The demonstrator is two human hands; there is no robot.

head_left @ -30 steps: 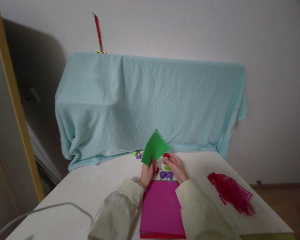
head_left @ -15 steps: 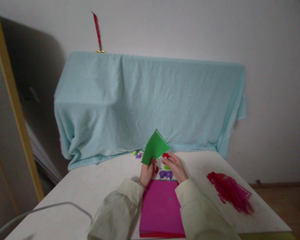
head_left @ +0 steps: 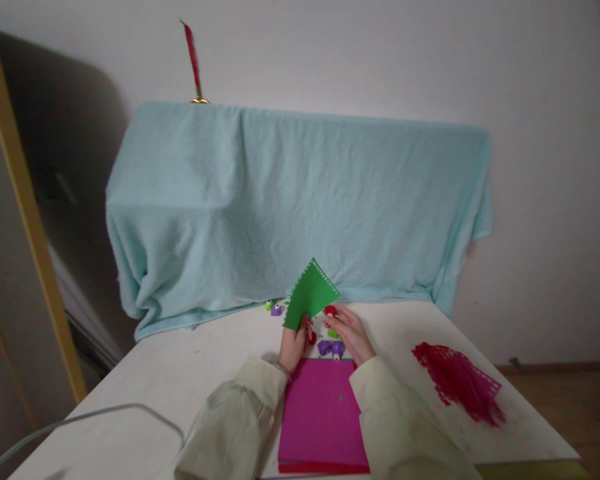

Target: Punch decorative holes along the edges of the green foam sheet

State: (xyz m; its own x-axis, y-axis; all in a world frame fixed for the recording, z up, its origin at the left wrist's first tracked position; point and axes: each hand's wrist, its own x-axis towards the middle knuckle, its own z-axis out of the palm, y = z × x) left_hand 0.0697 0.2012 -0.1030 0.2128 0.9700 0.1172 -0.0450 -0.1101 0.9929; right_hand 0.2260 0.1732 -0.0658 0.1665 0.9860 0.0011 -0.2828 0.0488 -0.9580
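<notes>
My left hand point(head_left: 293, 347) grips a sheet of green paper point(head_left: 310, 293) by its lower corner and holds it up off the table. Rows of small punched holes run along the paper's two upper edges. In the fingers of my right hand point(head_left: 354, 335) is a small red craft punch point(head_left: 330, 311), close to the paper's lower right edge. Beneath that hand sits a lime green punch point(head_left: 332, 333), partly covered. Two purple punches point(head_left: 337, 349) lie between my wrists. Something red point(head_left: 313, 338) shows beside my left fingers, mostly hidden.
A stack of magenta and red paper point(head_left: 323, 417) lies between my forearms. Punched red and magenta sheets point(head_left: 457, 383) are piled at the right. Small green and purple punches point(head_left: 276, 310) stand near the light blue cloth point(head_left: 300, 207). A cable point(head_left: 130, 406) crosses the left side.
Both hands and the green paper keep nearly the same position. The whole view has shifted very slightly.
</notes>
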